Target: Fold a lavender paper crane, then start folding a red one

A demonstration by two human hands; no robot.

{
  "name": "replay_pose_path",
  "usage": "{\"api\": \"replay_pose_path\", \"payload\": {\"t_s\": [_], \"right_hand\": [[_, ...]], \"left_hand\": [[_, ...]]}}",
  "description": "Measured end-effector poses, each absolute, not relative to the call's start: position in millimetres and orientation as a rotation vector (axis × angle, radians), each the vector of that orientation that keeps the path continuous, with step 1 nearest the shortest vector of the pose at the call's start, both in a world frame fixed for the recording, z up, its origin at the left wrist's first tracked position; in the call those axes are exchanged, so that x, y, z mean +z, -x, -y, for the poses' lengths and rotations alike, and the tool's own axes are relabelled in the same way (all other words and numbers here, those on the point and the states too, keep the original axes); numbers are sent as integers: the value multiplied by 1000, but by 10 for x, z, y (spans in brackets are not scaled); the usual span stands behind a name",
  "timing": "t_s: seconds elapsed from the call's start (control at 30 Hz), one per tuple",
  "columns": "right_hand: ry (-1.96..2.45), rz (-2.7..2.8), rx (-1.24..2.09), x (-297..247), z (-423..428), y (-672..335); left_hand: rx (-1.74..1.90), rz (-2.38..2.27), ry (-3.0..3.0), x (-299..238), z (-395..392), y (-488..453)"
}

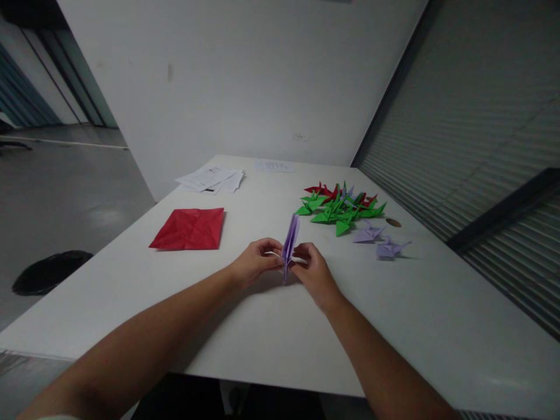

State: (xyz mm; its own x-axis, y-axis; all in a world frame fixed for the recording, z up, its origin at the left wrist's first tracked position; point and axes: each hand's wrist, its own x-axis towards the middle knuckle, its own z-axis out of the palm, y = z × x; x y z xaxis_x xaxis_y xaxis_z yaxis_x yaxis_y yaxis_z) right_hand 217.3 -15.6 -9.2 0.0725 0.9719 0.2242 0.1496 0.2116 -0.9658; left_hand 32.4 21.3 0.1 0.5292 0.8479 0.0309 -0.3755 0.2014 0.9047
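Folded paper (289, 242): shown in purple | cranes (336, 212): rendered in green, red and lilac | creased sheet (190, 229): coloured plain red | tabletop (262, 338): white | printed pages (210, 177): white, marked in black | disc (393, 222): probably brown, indistinctly seen | blinds (455, 128): grey, finely striped | curtain (21, 90): blue | floor (83, 181): grey

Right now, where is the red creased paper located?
In the head view, the red creased paper lies on the white table, left of the left hand and nearer than the printed sheets.

The purple piece (290, 240) is matt paper. The red sheet (190, 229) is wrinkled paper. The table (262, 335) looks smooth, faintly glossy.
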Motion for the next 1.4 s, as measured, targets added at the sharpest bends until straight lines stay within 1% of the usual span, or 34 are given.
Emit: {"api": "replay_pose_path", "payload": {"t_s": [0.1,0.3,0.57,0.77,0.9,1.07,1.17,1.4], "right_hand": [[1195,1425,828,-47,173,-2166],[1016,1371,1096,60,234,-2108],[922,1276,1237,61,256,-2115],[863,1119,1339,51,248,-2085],[870,1110,1323,-3,222,-2097],[1018,1232,1118,-45,202,-2128],[1069,1282,1050,-65,194,-2141],[1083,1238,1062,-122,162,-2161]], "left_hand": [[930,-590,-1081,-6,-212,-338],[962,-623,-1227,20,-190,-380],[1055,-797,-1567,12,-221,-353],[1206,-906,-1827,0,-253,-317],[1208,-894,-1754,-29,-262,-315],[1074,-778,-1579,-9,-215,-340],[998,-748,-1467,28,-179,-354],[1100,-628,-1268,-7,-210,-363]]}}
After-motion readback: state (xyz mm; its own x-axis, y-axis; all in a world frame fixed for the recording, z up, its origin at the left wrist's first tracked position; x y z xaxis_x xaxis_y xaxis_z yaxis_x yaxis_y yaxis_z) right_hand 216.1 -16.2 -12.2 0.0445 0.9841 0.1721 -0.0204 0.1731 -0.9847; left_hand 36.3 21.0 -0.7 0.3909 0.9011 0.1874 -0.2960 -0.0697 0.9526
